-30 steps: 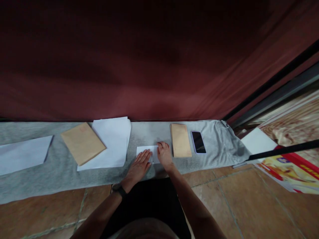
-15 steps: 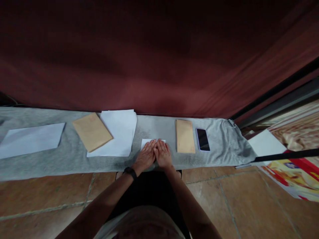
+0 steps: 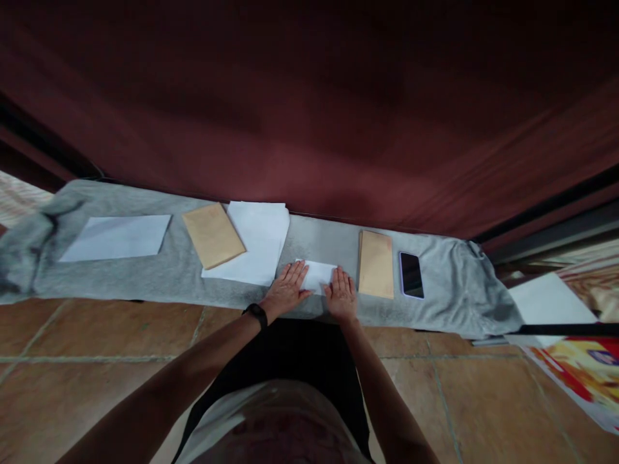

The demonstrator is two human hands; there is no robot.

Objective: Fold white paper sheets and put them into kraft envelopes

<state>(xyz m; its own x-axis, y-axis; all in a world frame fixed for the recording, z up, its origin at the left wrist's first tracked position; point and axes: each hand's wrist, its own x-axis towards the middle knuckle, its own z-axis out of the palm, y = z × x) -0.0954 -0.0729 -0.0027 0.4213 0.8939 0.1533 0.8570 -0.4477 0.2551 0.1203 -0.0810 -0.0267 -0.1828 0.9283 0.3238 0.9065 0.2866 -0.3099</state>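
A small white piece of paper (image 3: 318,276), which looks folded, lies flat on the grey cloth in front of me. My left hand (image 3: 286,289) rests on its left end, palm down with fingers stretched out. On the paper's right end lies my right hand (image 3: 342,296), also flat, fingers extended. Between the hands the middle of the paper shows. Just left of it are larger white sheets (image 3: 264,238), partly covered by a brown envelope (image 3: 214,235). Brown envelopes (image 3: 376,264) also lie to the right of my right hand.
A phone (image 3: 411,275) lies right of the envelopes. Another white sheet (image 3: 118,238) is at the far left on the grey cloth (image 3: 169,282). Behind the narrow surface hangs a dark red curtain (image 3: 290,174). A colourful printed box or sheet (image 3: 585,377) is at the lower right.
My hands were together over the middle of the paper; now they have slid apart to its two ends. The view has turned, so more of the cloth's left end shows.
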